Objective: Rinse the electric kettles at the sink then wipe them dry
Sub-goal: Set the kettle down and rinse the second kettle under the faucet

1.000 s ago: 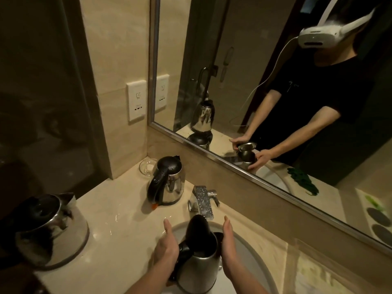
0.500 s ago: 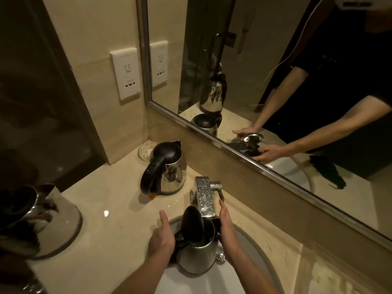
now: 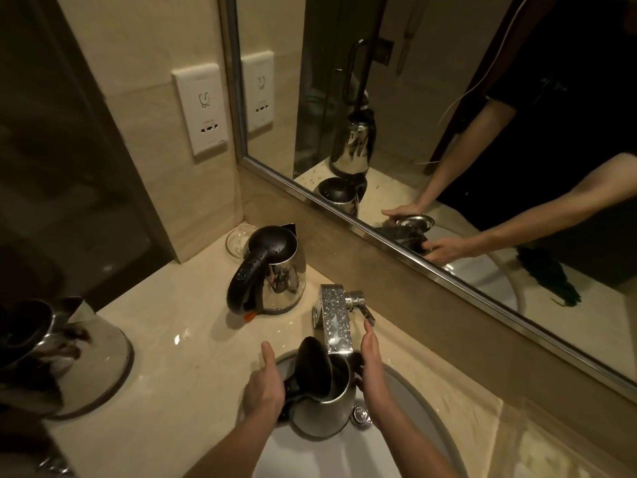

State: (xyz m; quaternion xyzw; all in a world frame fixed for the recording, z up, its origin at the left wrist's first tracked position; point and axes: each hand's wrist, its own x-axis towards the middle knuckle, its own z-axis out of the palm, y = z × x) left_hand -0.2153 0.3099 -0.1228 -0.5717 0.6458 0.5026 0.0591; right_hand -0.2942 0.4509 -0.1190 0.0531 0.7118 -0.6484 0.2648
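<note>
A steel electric kettle [image 3: 324, 408] with its black lid flipped up stands in the white sink [image 3: 424, 412], its mouth right under the chrome faucet [image 3: 336, 320]. My left hand [image 3: 263, 388] grips its black handle, thumb up. My right hand [image 3: 374, 370] lies flat against the kettle's right side, fingers straight, fingertips near the faucet lever. A second steel kettle [image 3: 272, 270] with a closed black lid stands on the counter behind the sink. A third, wider steel kettle [image 3: 58, 353] sits at the left edge.
A clear glass dish [image 3: 236, 241] sits in the counter's back corner by the second kettle. A wall socket plate [image 3: 201, 108] is above it. The mirror [image 3: 448, 115] runs along the back wall, and the chrome drain plug [image 3: 362, 414] shows in the basin.
The kettle has moved forward in the sink until its open mouth is under the faucet spout. My right hand's fingertips have come up close to the faucet lever. The view has tilted downward.
</note>
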